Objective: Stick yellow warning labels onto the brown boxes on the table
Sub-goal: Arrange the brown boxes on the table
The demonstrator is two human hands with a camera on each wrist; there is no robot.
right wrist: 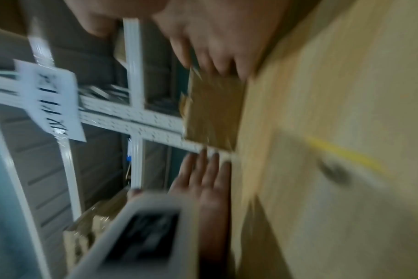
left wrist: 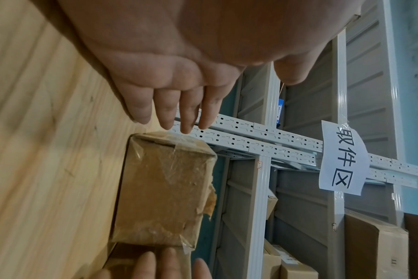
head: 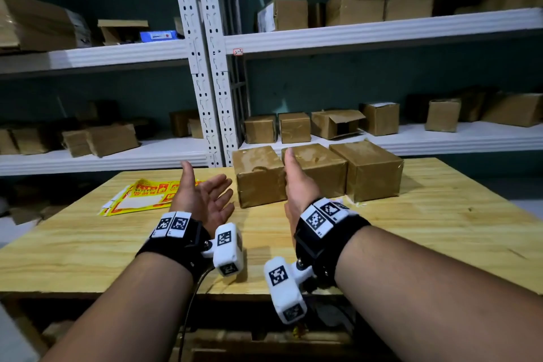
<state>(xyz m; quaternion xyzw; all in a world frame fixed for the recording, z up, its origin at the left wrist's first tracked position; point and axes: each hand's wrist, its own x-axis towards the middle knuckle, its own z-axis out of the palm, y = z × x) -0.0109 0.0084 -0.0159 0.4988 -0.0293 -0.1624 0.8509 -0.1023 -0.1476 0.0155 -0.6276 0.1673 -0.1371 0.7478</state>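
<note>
Three brown taped boxes stand in a row at the table's far edge: a left box (head: 258,176), a middle box (head: 321,169) and a right box (head: 367,169). A pile of yellow warning label sheets (head: 141,197) lies to their left. My left hand (head: 205,195) hovers between the sheets and the left box, palm turned right, fingers spread, holding nothing. My right hand (head: 296,185) is held edge-on with its thumb up before the gap between the left and middle boxes, and it is empty. The left wrist view shows the left box (left wrist: 165,188) beyond straight fingers (left wrist: 179,113).
The wooden table (head: 411,238) has bare surface in front of the boxes. White metal shelving (head: 382,29) behind it carries many more cardboard boxes. A white paper sign (left wrist: 341,160) is taped to a shelf post. The right wrist view is motion-blurred.
</note>
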